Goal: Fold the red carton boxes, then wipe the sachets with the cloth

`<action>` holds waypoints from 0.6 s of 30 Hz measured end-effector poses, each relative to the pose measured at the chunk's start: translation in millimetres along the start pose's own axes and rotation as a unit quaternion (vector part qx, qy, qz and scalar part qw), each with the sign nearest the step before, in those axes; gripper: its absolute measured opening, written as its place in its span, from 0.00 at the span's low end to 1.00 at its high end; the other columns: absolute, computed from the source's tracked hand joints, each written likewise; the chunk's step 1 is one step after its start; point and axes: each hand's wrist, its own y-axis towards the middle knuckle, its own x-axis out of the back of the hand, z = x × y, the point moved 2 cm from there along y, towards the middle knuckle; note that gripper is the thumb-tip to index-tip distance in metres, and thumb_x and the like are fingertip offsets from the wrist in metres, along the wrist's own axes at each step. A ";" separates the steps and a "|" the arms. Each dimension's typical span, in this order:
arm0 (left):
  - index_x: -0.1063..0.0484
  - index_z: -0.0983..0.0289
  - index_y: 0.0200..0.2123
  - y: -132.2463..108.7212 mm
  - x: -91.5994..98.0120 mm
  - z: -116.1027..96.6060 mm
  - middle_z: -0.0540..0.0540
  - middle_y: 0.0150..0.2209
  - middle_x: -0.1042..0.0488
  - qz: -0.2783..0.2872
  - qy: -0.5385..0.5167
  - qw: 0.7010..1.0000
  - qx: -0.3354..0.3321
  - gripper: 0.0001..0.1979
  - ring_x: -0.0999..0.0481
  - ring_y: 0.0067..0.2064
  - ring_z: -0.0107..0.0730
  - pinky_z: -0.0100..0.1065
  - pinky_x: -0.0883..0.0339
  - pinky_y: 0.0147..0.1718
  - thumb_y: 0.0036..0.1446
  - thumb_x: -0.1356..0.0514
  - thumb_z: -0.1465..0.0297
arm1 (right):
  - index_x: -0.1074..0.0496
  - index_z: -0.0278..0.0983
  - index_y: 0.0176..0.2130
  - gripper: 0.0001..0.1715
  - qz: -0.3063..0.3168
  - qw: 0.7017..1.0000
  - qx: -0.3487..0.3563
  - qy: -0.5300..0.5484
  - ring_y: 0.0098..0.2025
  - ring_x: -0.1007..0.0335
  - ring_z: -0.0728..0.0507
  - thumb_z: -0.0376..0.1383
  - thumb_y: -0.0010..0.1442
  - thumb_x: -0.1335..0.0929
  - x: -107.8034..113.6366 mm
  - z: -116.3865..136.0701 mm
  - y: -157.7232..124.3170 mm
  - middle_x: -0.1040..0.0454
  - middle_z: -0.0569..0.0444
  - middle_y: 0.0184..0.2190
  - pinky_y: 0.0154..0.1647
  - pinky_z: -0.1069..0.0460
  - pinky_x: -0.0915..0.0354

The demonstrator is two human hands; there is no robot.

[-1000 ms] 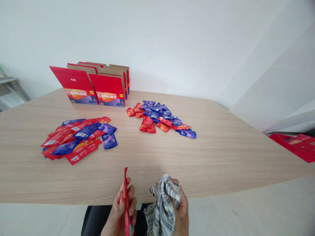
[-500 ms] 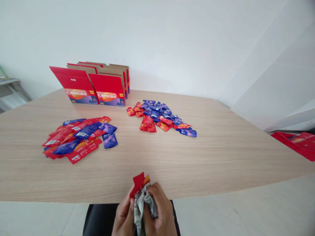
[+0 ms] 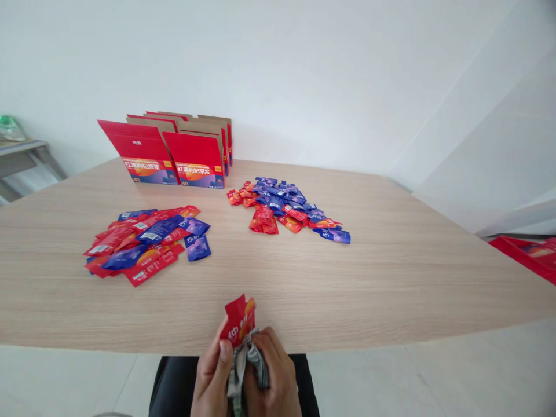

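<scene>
Close to the table's front edge, my left hand (image 3: 212, 370) pinches a red sachet (image 3: 238, 322) between thumb and fingers, its notched end pointing up and away from me. My right hand (image 3: 274, 370) is closed around a crumpled grey striped cloth (image 3: 243, 368), which presses against the lower part of that sachet. Folds of cloth hide the sachet's bottom. Beyond my hands, a pile of flat red and blue sachets (image 3: 143, 237) lies on the left. Farther back in the middle is another heap of red and blue sachets (image 3: 278, 202), which look more crumpled.
Open red cartons (image 3: 152, 152) stand in two rows at the back left of the wooden table (image 3: 391, 278), near the white wall. At the right edge sits a red container (image 3: 527, 255) with red packs in it. A small side table (image 3: 26, 147) is at far left.
The cloth has slid down the sachet, so more of its red printed face shows. Both hands have shifted slightly left, and the view has turned a little.
</scene>
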 end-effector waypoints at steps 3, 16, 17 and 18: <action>0.10 0.59 0.43 -9.5 -5.4 6.1 0.60 0.48 0.11 0.038 0.038 0.998 -0.044 0.31 0.17 0.61 0.59 0.47 0.26 0.65 0.47 0.24 0.41 | 0.28 0.43 0.40 0.08 -0.017 0.999 -0.026 0.017 0.30 0.29 0.46 0.30 0.66 0.34 8.9 -0.5 5.9 0.28 0.58 0.32 0.31 0.54 0.35; 0.14 0.58 0.38 20.8 -16.7 -15.4 0.56 0.40 0.12 -0.047 -0.011 0.999 -0.007 0.34 0.14 0.54 0.55 0.46 0.19 0.56 0.37 0.22 0.39 | 0.27 0.43 0.41 0.15 0.062 0.998 0.003 -0.021 0.33 0.22 0.47 0.25 0.60 0.35 15.0 3.2 18.5 0.24 0.58 0.33 0.35 0.57 0.30; 0.15 0.59 0.37 31.6 -17.7 -26.5 0.55 0.38 0.12 -0.057 -0.013 0.998 -0.030 0.34 0.14 0.52 0.54 0.45 0.18 0.54 0.36 0.22 0.38 | 0.27 0.42 0.41 0.14 0.072 0.997 -0.006 -0.016 0.33 0.22 0.47 0.25 0.61 0.35 15.8 0.6 18.0 0.24 0.58 0.33 0.35 0.57 0.29; 0.17 0.59 0.36 43.7 -18.2 -39.7 0.55 0.37 0.13 -0.061 -0.008 0.996 -0.067 0.35 0.14 0.51 0.52 0.43 0.18 0.52 0.36 0.23 0.37 | 0.27 0.42 0.40 0.12 0.077 0.997 -0.019 -0.011 0.33 0.23 0.47 0.26 0.62 0.35 17.9 -2.6 18.3 0.25 0.58 0.33 0.36 0.56 0.29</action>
